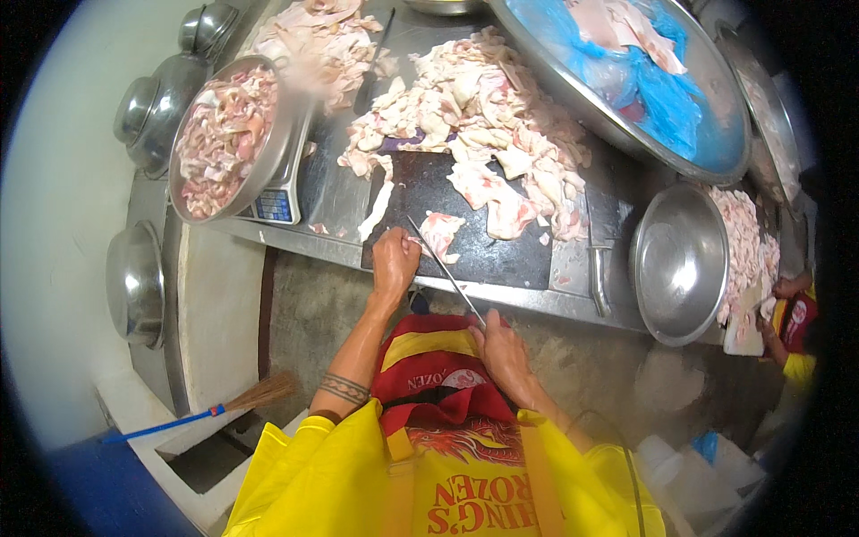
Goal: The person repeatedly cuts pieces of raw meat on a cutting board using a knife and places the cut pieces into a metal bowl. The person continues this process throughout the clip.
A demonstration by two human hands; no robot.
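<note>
My left hand (394, 259) is closed on the near edge of a pale, pink-tinged piece of skin (440, 234) on the dark cutting board (501, 268). My right hand (503, 353) grips a long thin knife (452, 279) low at the board's front, its blade angled up and left beside that piece. A narrow white strip (380, 201) lies left of it, and a large heap of pale skin pieces (479, 85) covers the back of the board and the steel table (322, 246) behind.
A bowl of cut pieces (225, 139) rests on a scale (273, 204) at left. A large basin (734, 152) with blue bags is at back right, above an empty steel bowl (677, 268). A co-worker's hands (786, 286) are at far right. A broom (215, 412) lies lower left.
</note>
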